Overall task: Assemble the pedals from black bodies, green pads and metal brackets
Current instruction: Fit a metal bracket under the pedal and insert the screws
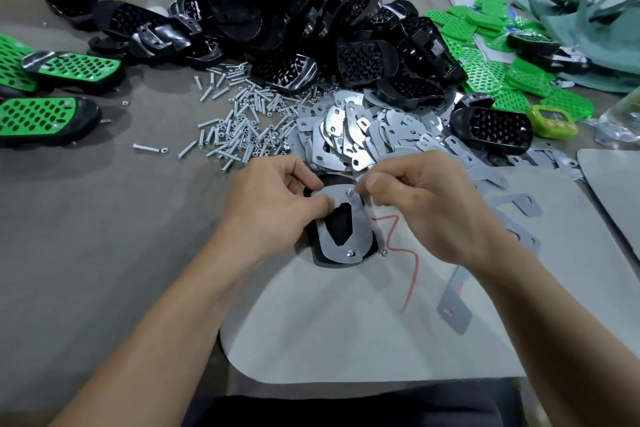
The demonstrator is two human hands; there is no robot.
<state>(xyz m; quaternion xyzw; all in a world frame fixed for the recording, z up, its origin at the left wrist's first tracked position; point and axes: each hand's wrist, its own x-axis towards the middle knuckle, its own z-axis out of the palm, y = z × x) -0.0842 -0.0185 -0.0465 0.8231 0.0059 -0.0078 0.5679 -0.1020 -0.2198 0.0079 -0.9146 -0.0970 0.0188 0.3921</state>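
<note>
Even soft light, faint shadows; wide-angle edge bending, corners blurred.

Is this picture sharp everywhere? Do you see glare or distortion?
Head view: sharp around the left hand on the metal bracket and right hand at its screw; glare on the bracket pile; the upper right corner is smeared; the wide lens stretches the forearms.

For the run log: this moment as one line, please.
step: fastening flat silver metal bracket onto black pedal body | left hand: pinches bracket | right hand: pinches upper nut | lower nut: fitted
</note>
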